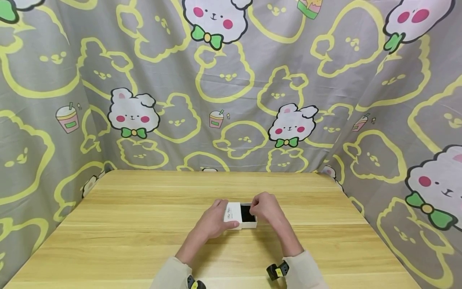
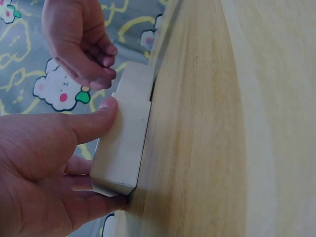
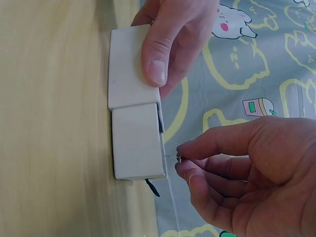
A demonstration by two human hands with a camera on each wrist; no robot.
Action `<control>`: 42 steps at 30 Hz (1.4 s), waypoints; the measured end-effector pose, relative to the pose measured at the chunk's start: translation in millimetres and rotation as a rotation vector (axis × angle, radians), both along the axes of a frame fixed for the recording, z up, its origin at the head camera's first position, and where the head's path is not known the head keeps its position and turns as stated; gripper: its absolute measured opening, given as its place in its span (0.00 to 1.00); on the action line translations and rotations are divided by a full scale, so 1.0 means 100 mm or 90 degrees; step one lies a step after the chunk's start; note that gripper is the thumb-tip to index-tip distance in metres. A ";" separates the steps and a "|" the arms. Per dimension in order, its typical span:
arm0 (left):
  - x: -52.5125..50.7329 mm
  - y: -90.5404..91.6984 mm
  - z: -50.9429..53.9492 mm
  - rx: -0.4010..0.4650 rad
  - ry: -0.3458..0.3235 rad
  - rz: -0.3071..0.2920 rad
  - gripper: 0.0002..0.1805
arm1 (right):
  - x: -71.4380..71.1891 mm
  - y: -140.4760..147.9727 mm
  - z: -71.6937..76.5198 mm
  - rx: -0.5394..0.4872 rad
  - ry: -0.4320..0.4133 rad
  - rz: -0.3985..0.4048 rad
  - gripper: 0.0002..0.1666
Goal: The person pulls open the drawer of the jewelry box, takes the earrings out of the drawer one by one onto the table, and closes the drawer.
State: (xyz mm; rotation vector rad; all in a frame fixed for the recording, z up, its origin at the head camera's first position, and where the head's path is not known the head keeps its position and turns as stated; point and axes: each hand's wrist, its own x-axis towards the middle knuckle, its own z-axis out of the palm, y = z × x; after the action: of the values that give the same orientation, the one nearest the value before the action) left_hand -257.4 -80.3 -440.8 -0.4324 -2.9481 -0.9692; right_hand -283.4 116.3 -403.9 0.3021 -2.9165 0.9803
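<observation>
Got white box (image 1: 234, 208) on counter (image 1: 108, 224), about 6 o'clock in head view, with drawer (image 3: 138, 142) sticking partway out of cover (image 2: 124, 138) toward 3 o'clock and black lining (image 1: 247, 215) showing. Gripping cover with left hand (image 1: 215, 220), thumb along near side, other fingers round 9 o'clock end. Pinching tiny piece (image 3: 179, 158) between thumb and fingertips of right hand (image 1: 267, 207), at drawer's 2 o'clock in head view. Can't make out exact shape of piece, too small. Can see thin strand (image 3: 170, 156) running from piece to drawer rim in right wrist view, toward 9 o'clock; can't tell about far end, hidden. Looks riskiest at strand: could snag on lining or rim from pulling at a slant, or snap from a sharp tug. Could lose piece, given small size and fingertip-only hold, and drop it onto counter or into drawer. Could drag drawer further toward 3 o'clock, even clear of cover, from a caught strand plus a loose left grip. Could push drawer inward and trap strand at cover's edge, from a careless nudge. Could catch black tab (image 3: 153, 188), drawer's 5 o'clock in right wrist view, from sweeping right fingers low. Could dent cover, probably card, from squeezing too hard.
</observation>
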 end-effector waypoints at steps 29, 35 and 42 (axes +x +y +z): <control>0.00 0.00 -0.01 0.007 0.004 -0.001 0.48 | -0.03 0.14 0.06 -0.022 -0.020 -0.030 0.08; -0.01 0.00 -0.02 0.004 0.003 -0.001 0.48 | -0.04 0.18 0.06 -0.035 -0.020 -0.037 0.08; -0.01 0.00 -0.01 0.004 -0.003 -0.002 0.49 | -0.05 0.21 0.07 -0.036 -0.024 -0.043 0.09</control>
State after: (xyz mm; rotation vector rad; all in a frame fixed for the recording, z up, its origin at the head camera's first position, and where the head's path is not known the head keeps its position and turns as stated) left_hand -258.6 -80.6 -441.9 -0.4349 -2.9483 -0.9820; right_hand -288.6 137.6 -396.8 0.1830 -2.9043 1.0685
